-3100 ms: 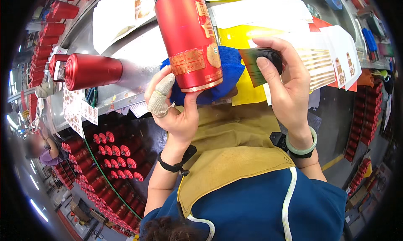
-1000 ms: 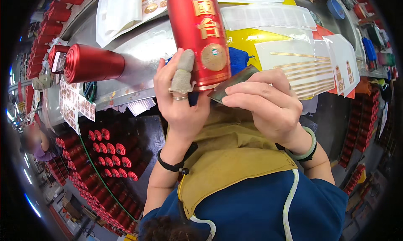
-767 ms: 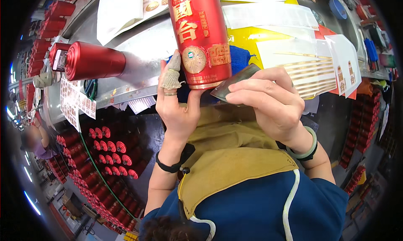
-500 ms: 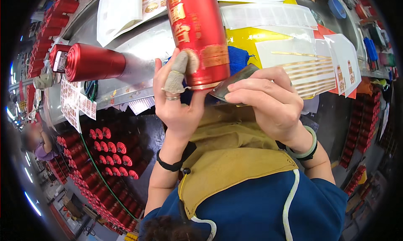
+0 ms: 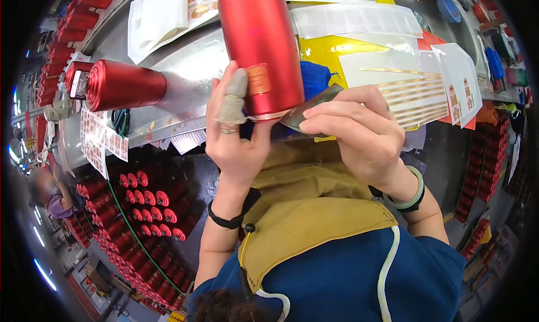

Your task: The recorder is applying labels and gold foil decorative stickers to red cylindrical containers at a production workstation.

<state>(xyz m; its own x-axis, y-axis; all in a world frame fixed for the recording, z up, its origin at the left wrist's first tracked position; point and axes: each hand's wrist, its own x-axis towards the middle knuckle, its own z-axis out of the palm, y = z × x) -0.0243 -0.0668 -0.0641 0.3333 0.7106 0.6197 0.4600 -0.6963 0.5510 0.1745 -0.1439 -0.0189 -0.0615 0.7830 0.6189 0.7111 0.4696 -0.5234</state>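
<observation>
A red metallic bottle (image 5: 261, 38) leans over the near edge of the workbench, its base toward me. My left hand (image 5: 238, 145) is closed around the base end, with pale fabric covers on one finger. A gold label (image 5: 258, 79) sits low on its side, and a thin gold strip (image 5: 268, 116) runs along the base rim. My right hand (image 5: 362, 134) pinches a dark, flat, flexible scraper (image 5: 314, 106), its tip at the base rim beside the strip. The fingers behind the bottle are hidden.
Another red bottle (image 5: 132, 84) stands at left near scissors (image 5: 120, 120). Sheets of gold strips (image 5: 412, 97), white label sheets (image 5: 160, 19) and a blue cloth (image 5: 317, 78) lie on the bench. Rows of red bottles (image 5: 149, 212) fill the lower left. A person (image 5: 59, 201) is farther left.
The bottle has turned about its long axis: its gold characters and round emblem have gone out of sight, and the gold label has shifted left. Both hands keep nearly the same place.
</observation>
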